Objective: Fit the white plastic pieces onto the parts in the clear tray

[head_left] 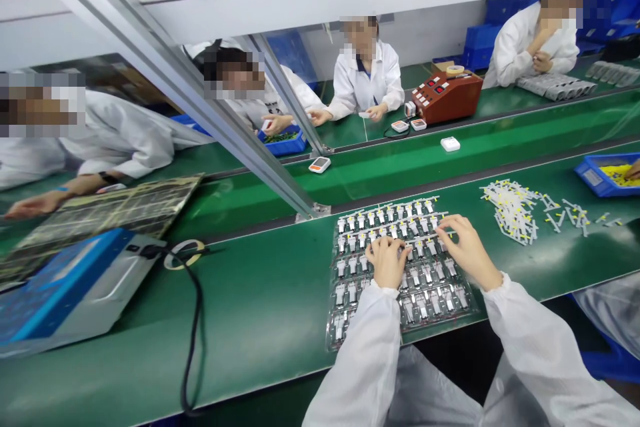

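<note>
A clear plastic tray (331,300) lies on the green bench in front of me, filled with rows of small white and silver parts. Thin white strips with yellow bits lie across its far rows. My left hand (388,261) is over the middle of the tray, its fingers bent down and closed among the parts; what they grip is hidden. Over the tray's right side, my right hand (467,250) pinches at a small white strip (453,236) with thumb and forefinger.
Loose white strips (515,210) with yellow bits are piled right of the tray. A blue bin (595,177) stands beyond them. At left are a blue-grey device (95,287), its black cable (199,307) and a tape roll (173,257). A metal post (240,127) rises behind; co-workers sit opposite.
</note>
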